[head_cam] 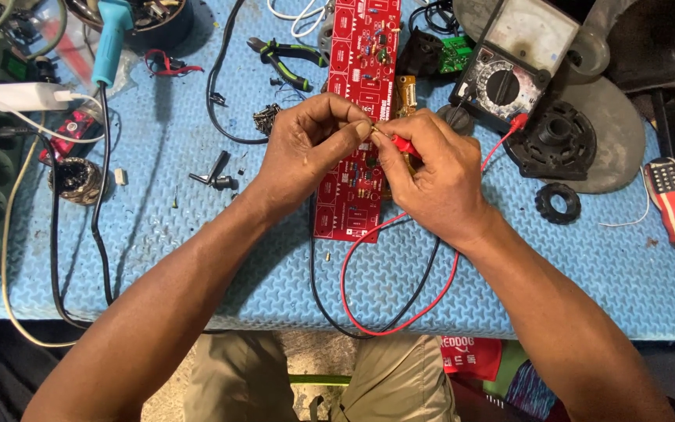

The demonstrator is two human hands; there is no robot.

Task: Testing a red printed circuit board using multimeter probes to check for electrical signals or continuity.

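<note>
Probing in progress: right hand (431,176) grip pinches red-handled test probe (405,145), left hand (310,148) grip closes on something too small to tell, both over long red circuit board (357,94); black-cased dial multimeter (509,66) beyond the right grip, wired up.

Bright even daylight, sharp pic – soft shadows, slight wide-angle bend at edges

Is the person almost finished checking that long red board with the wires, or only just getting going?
Looks like the middle. Done: the meter is out with its red lead plugged in, and the red board lies flat on the blue mat. In hand: the right hand pinches the red probe while the left hand meets its tip, above the board. Left: I can't tell how much of the board is checked.
</note>
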